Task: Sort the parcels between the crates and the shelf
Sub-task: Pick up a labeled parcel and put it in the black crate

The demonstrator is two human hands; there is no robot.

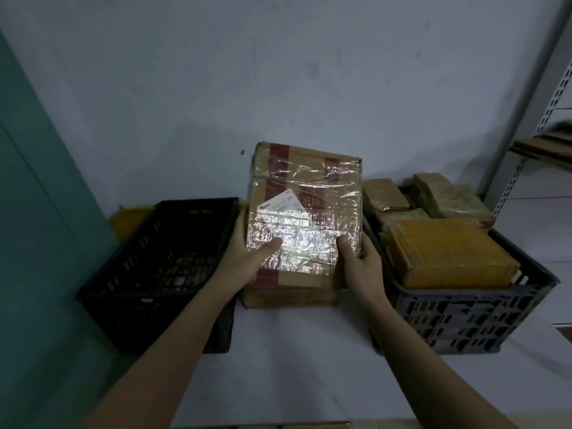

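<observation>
A large cardboard parcel wrapped in shiny clear tape, with red stripes and a white label, is held up between two crates. My left hand grips its left side with the thumb across the top face. My right hand grips its right side, thumb on top as well. A black crate stands to the left; its inside is dark and hard to read. To the right, a grey crate is filled with several brown parcels. A metal shelf rises at the far right.
A yellow padded bag lies behind the black crate by the wall. A green panel lines the left side. Flat cardboard rests on the shelf board. The floor in front of me is pale.
</observation>
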